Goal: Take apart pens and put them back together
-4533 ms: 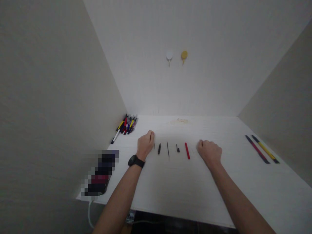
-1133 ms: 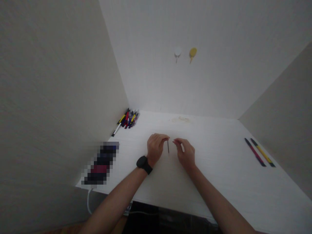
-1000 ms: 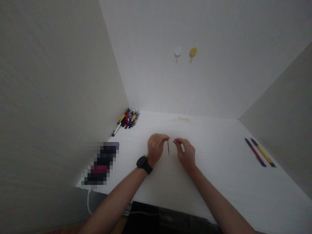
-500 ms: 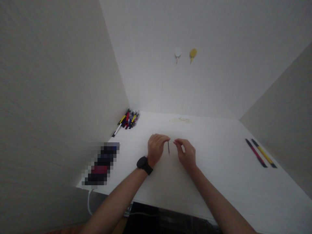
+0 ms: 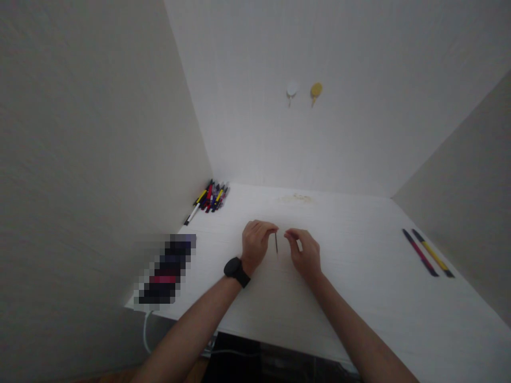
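Note:
Over the middle of the white table, my left hand pinches the top end of a thin dark rod, which resembles a pen refill. The rod points down, nearly upright in the picture. A short gap to its right separates it from my right hand. That hand is closed too, thumb and fingertips pressed together. Whatever may be between those fingertips is too small to make out. A black watch is on my left wrist.
Several pens and markers lie heaped at the back left corner. Two long pens, one red and black, one yellow and black, lie by the right wall. Blurred dark objects line the left edge. Two hooks hang on the back wall.
The whole scene sits very slightly lower in the picture. Both hands keep the same pinch, and the rod stays in my left hand.

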The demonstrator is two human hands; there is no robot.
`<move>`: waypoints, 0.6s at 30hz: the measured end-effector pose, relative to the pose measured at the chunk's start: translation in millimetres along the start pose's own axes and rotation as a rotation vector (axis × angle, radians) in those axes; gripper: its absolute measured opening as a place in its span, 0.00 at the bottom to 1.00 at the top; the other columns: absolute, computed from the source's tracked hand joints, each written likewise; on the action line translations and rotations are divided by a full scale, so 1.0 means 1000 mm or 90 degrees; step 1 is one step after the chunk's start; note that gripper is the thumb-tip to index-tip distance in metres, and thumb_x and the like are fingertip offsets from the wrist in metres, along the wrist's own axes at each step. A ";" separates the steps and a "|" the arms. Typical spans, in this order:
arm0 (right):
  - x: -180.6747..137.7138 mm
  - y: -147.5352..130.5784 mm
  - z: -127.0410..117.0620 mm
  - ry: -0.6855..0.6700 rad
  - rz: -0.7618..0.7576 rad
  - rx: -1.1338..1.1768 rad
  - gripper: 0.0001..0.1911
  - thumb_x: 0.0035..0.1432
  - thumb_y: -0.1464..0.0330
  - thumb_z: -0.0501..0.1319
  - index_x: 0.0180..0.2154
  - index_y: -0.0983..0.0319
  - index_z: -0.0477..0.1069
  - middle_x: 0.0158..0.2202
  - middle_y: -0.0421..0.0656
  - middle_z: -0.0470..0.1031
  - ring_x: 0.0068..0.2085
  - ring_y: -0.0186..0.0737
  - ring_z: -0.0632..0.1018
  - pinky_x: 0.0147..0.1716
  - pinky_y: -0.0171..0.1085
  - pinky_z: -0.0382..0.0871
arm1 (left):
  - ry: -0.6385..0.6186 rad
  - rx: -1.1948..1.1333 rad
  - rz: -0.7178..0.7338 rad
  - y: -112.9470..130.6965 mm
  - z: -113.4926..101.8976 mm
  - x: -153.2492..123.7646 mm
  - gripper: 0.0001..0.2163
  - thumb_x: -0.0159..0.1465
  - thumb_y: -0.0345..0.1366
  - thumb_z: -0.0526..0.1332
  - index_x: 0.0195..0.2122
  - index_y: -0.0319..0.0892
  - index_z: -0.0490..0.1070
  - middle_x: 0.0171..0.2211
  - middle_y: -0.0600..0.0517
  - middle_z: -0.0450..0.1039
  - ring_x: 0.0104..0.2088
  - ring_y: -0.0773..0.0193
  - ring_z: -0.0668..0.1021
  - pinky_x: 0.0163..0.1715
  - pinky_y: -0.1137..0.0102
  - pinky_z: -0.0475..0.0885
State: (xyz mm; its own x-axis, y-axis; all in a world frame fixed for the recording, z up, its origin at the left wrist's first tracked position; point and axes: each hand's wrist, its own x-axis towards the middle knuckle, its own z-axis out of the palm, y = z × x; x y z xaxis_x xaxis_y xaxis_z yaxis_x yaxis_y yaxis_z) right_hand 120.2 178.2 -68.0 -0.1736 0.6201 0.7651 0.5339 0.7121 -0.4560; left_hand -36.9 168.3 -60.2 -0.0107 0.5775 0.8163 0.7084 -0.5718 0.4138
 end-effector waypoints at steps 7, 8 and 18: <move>0.001 -0.001 -0.001 -0.013 -0.007 0.003 0.09 0.64 0.68 0.54 0.35 0.62 0.71 0.31 0.46 0.77 0.33 0.39 0.76 0.36 0.39 0.70 | -0.018 -0.017 -0.005 -0.001 0.001 -0.001 0.07 0.66 0.35 0.58 0.32 0.43 0.73 0.30 0.54 0.77 0.33 0.65 0.75 0.38 0.67 0.67; 0.001 -0.001 -0.001 -0.012 -0.011 0.002 0.09 0.64 0.68 0.54 0.35 0.62 0.72 0.31 0.45 0.77 0.34 0.39 0.76 0.36 0.39 0.70 | -0.016 -0.024 -0.012 -0.001 0.002 -0.001 0.07 0.66 0.35 0.58 0.32 0.43 0.73 0.30 0.53 0.77 0.33 0.65 0.75 0.38 0.67 0.67; 0.001 -0.003 -0.002 -0.005 -0.043 0.023 0.10 0.66 0.70 0.52 0.39 0.61 0.72 0.32 0.44 0.78 0.34 0.38 0.77 0.36 0.37 0.71 | 0.012 -0.049 -0.060 -0.002 0.004 -0.001 0.06 0.64 0.36 0.59 0.32 0.43 0.72 0.30 0.53 0.76 0.33 0.64 0.75 0.38 0.66 0.68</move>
State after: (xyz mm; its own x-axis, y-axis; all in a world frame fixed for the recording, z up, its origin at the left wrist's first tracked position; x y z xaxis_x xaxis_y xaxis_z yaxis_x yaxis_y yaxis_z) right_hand 120.0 176.0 -64.9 -0.2149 0.5722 0.7914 0.4903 0.7640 -0.4193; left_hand -35.6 171.1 -63.2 -0.0886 0.6207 0.7790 0.6470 -0.5587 0.5188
